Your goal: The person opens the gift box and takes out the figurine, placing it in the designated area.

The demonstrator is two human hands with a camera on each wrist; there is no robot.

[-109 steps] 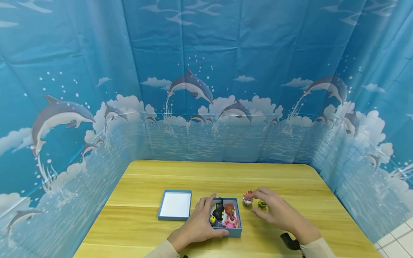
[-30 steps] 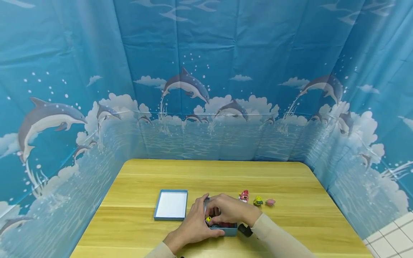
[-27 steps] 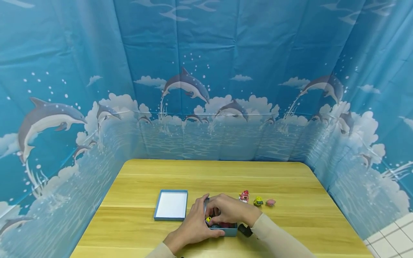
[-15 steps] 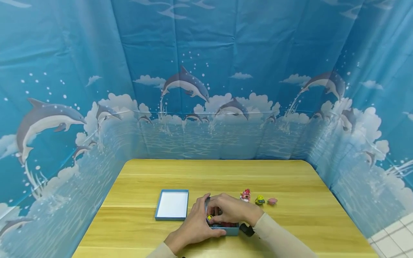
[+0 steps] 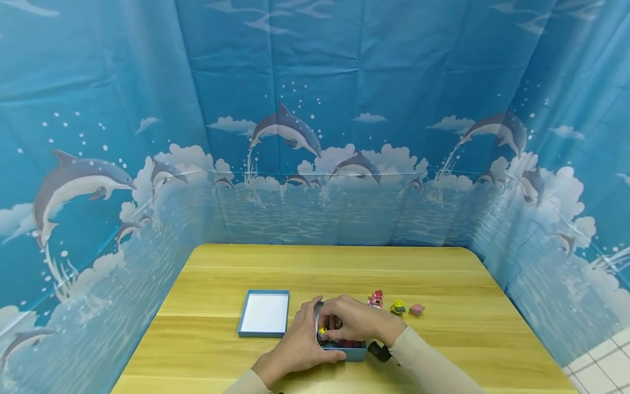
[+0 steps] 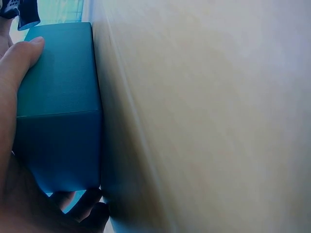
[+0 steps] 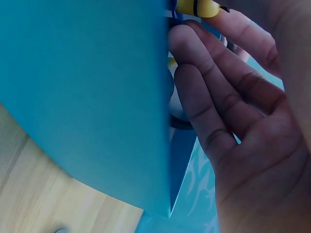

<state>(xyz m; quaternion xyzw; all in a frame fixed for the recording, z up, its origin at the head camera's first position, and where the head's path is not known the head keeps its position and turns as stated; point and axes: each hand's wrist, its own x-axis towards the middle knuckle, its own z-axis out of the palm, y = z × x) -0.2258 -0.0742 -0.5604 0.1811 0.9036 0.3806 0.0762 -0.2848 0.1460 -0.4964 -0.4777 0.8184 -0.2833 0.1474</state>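
A small blue open-topped box (image 5: 355, 354) stands on the table. My left hand (image 5: 304, 340) grips its left side, thumb along the front wall and fingers at the far corner; the left wrist view shows the thumb (image 6: 26, 56) flat on the box. Reaching over the rim from the right, my right hand (image 5: 358, 320) pinches a small yellow toy figure (image 5: 322, 331) inside the box. In the right wrist view this yellow figure (image 7: 201, 7) has a black stripe and a tiny black point at its end. Dark and red toys beside it are mostly hidden by the hand.
The blue-rimmed lid (image 5: 264, 313) lies to the left, white inside up. Right of the box, a red-and-white figurine (image 5: 376, 299), a yellow-green figurine (image 5: 397, 307) and a pink toy (image 5: 416, 309) stand in a row. A dolphin-print curtain (image 5: 305, 213) surrounds the table.
My right hand has moved left from the row of toys into the box and taken hold of the yellow figure. The pink toy now shows at the row's right end. My left hand stays put.
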